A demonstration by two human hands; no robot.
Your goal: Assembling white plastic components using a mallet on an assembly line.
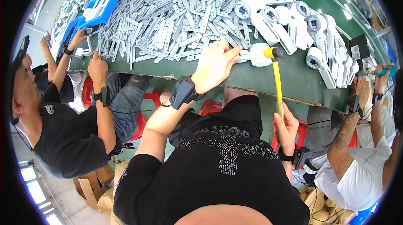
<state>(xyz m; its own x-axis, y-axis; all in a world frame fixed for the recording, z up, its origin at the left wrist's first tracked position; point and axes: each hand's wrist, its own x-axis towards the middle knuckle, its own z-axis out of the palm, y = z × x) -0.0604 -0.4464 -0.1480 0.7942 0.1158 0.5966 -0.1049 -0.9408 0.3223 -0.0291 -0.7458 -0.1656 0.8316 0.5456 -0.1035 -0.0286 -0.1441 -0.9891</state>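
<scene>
My right hand is wrapped round the lower handle of a small mallet with a yellow shaft and a black and yellow head. The mallet's head lies over the right side of a white round-headed part near the table's front edge; whether they touch I cannot tell. Reaching in from the left, my left hand has its fingers closed on the part's narrow light-grey arm, just left of the round head. The fingertips partly hide that arm.
A large heap of flat grey strips covers the green table beyond my left hand. White parts with round heads are piled at the right. Far left stands a blue tray. People work close on both sides, one holding a hammer.
</scene>
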